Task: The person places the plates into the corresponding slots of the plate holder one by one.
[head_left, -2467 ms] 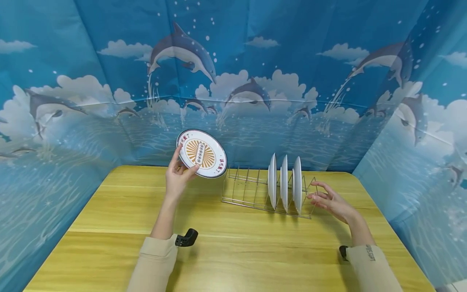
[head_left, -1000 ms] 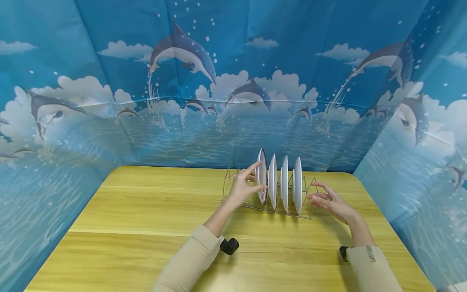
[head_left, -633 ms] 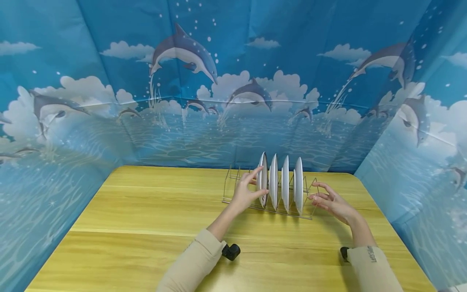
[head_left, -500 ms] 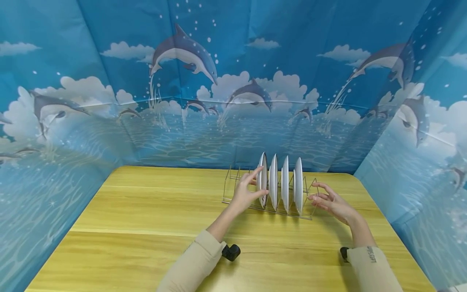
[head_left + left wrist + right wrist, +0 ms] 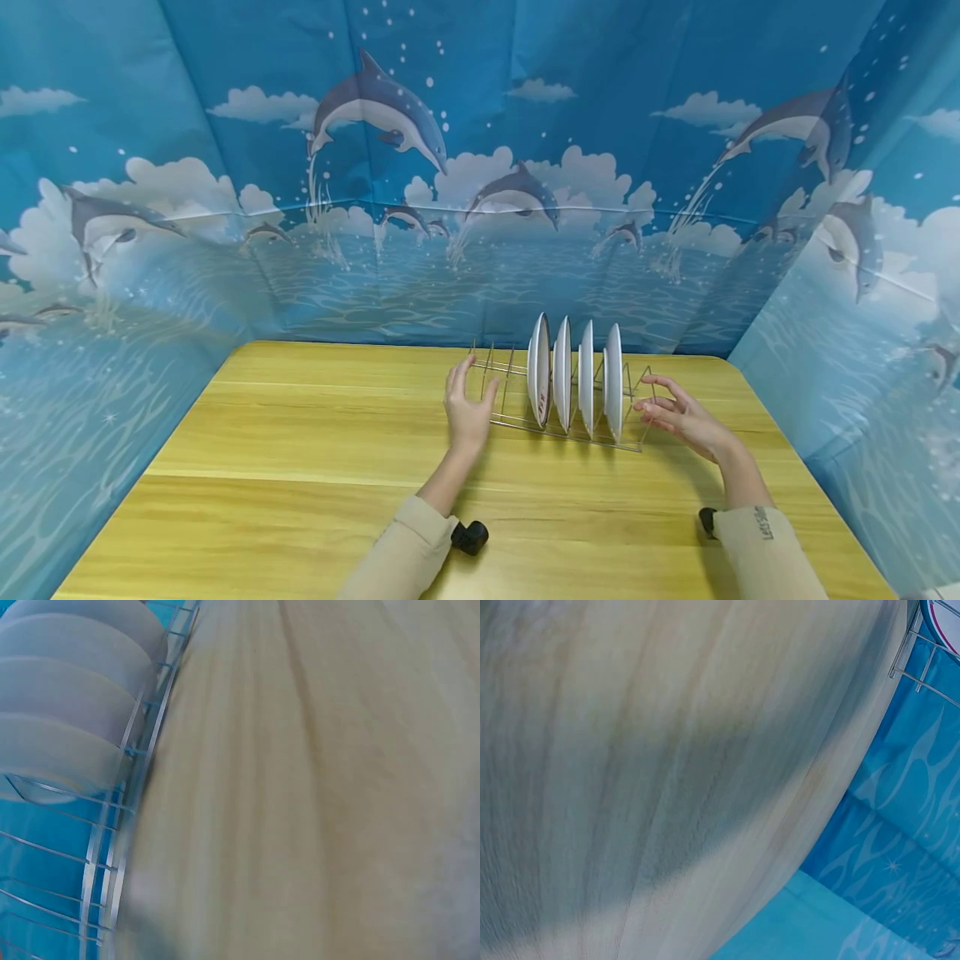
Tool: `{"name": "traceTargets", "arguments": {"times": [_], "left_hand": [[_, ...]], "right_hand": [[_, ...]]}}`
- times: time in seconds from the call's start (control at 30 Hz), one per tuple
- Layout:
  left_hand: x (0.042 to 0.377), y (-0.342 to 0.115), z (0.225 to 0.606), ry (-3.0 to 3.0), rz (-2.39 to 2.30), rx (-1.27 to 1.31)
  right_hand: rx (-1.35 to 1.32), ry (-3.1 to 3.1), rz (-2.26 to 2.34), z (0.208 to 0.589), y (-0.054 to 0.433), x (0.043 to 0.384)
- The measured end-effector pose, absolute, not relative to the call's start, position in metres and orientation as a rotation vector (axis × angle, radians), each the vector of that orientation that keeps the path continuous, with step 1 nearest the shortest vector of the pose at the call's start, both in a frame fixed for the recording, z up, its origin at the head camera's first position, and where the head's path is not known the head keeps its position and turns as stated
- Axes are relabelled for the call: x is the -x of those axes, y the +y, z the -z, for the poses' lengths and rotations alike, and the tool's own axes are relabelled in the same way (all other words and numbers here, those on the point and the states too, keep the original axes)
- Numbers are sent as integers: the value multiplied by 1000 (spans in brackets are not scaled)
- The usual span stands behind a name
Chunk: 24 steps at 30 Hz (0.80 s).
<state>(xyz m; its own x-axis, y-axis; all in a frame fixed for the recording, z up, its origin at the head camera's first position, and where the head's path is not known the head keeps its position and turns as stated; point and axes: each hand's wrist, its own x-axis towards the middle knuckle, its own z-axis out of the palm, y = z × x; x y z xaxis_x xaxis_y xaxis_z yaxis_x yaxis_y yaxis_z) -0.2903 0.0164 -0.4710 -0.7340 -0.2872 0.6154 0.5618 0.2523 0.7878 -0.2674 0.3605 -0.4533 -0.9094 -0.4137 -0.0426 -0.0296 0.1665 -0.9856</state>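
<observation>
A wire dish rack (image 5: 517,427) stands at the back of the table, with several white plates upright in its right part. The leftmost plate (image 5: 537,371) shows a dark rim and red lettering low on its face. My left hand (image 5: 467,412) is at the rack's left end, apart from the plates, thumb and fingers spread. At the other end my right hand (image 5: 686,421) holds the end wire with curled fingers. Plate backs (image 5: 56,746) line up along the rack in the left wrist view. The right wrist view catches a plate's edge (image 5: 949,626); neither wrist view shows a hand.
The yellow wood-grain table (image 5: 300,450) ends just behind the rack. A blue dolphin-print curtain (image 5: 480,275) hangs close behind and along both sides. Left of the plates, several rack slots (image 5: 504,392) hold nothing.
The left hand brought a patterned plate from the left, stood it in the rack beside the others, let go and moved left to the rack's end. The right hand stayed put.
</observation>
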Motion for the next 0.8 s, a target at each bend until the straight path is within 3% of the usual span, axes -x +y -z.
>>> {"name": "traceTargets", "arguments": {"times": [0.27, 0.8], "left_hand": [[292, 14, 488, -1873, 1646, -88], [313, 4, 492, -1875, 1588, 12]], "right_hand": [[451, 2130, 1816, 450, 358, 265], [317, 2270, 1756, 454, 348, 257]]}}
